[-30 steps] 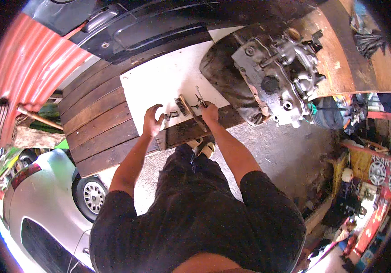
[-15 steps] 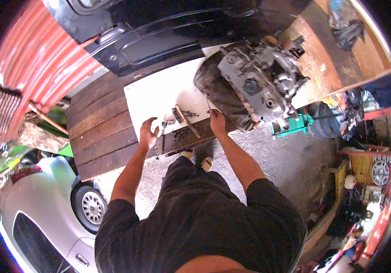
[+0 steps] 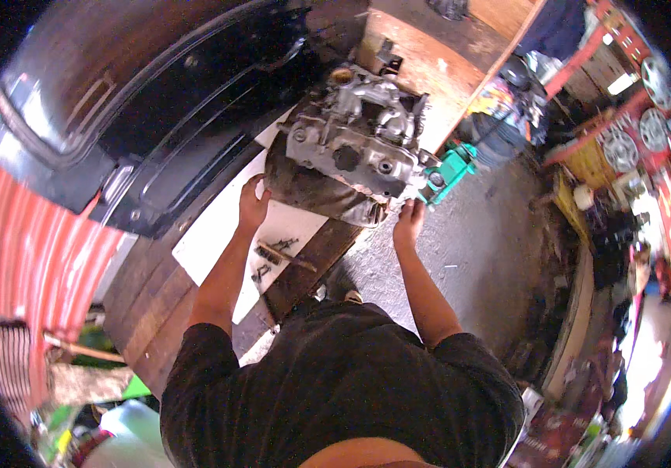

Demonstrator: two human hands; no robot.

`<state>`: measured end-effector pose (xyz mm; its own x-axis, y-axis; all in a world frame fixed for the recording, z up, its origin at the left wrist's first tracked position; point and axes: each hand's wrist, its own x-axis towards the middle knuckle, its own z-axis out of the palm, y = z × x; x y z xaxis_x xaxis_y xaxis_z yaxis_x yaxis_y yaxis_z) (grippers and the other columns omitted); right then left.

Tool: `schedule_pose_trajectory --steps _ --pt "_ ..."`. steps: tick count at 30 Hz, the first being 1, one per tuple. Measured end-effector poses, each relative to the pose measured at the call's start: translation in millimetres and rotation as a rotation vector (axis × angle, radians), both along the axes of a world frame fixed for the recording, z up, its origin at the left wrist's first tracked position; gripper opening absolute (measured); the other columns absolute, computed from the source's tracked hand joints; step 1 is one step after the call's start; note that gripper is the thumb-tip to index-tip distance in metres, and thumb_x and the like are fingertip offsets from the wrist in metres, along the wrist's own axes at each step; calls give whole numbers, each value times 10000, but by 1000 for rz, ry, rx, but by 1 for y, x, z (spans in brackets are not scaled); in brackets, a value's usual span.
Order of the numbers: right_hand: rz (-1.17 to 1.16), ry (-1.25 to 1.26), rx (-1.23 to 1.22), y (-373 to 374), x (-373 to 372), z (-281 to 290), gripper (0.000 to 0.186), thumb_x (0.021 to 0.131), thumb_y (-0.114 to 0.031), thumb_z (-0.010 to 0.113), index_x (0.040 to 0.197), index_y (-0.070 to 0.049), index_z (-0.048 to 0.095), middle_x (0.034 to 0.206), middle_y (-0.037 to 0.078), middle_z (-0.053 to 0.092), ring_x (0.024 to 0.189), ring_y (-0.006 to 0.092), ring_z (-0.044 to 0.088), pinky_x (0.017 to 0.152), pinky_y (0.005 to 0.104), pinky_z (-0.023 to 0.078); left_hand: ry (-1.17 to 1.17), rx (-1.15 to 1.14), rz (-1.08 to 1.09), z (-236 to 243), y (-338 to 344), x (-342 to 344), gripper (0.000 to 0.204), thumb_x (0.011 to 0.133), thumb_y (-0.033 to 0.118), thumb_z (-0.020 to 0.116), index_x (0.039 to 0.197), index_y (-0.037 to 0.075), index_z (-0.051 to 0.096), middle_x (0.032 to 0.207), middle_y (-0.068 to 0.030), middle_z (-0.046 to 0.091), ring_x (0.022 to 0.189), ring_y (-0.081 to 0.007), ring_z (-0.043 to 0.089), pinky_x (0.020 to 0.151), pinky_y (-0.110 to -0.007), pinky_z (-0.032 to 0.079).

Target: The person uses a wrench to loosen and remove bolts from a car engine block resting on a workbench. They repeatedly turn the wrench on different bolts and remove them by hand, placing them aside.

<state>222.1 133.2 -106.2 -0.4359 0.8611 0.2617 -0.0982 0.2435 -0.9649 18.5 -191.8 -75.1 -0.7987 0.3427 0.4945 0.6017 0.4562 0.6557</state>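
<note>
A grey metal engine with a dark cap on its cover rests on a dark, rounded, worn support on the bench. My left hand is at the support's left edge, fingers extended and thumb apart; whether it touches is unclear. My right hand reaches up to the engine's near right corner, fingers stretched out, with contact hard to make out. A wooden-handled brush lies on the white board nearer to me, among several small dark metal parts.
The wooden bench runs along the left, below a black vehicle panel. A green device stands right of the engine. Red corrugated sheeting is at far left; red shelving with wheel covers is at right.
My view has turned toward the engine. Both hands have shifted to either side of the engine and its support. A thin rod seen by my right hand earlier no longer shows.
</note>
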Motion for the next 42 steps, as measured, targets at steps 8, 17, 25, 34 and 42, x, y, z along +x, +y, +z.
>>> schedule_pose_trajectory --steps 8,17,25,34,42 --pt "-436 -37 -150 78 -26 13 465 959 -438 432 1075 5 513 835 76 575 718 175 496 675 320 400 -390 519 -16 -1 79 -122 329 897 201 564 1141 -21 571 1123 -148 599 1039 -235 557 911 -322 412" --pt "-484 185 -312 69 -82 24 583 954 -435 444 1261 61 446 1178 187 567 1035 262 538 917 371 400 -625 683 21 20 130 -163 348 867 322 622 743 -4 633 711 -87 623 654 -177 557 672 -306 436" --pt "-590 171 -241 69 -84 30 433 965 -373 450 1047 39 553 994 146 601 875 214 533 796 351 431 -1083 1298 -137 26 148 -170 433 871 309 599 564 159 333 497 -15 331 538 -175 392 621 -313 377" --pt "-500 255 -243 105 -87 19 392 942 -382 520 1001 1 578 890 88 625 755 164 549 680 322 466 -1085 1381 81 38 158 -145 365 844 227 569 565 177 339 497 13 305 511 -150 360 587 -300 362" --pt "-375 248 -211 151 -90 4 431 937 -389 531 988 34 597 905 97 642 785 164 559 724 328 463 -1064 1512 114 -11 153 -128 266 826 182 573 637 143 389 547 11 331 513 -132 338 536 -285 359"
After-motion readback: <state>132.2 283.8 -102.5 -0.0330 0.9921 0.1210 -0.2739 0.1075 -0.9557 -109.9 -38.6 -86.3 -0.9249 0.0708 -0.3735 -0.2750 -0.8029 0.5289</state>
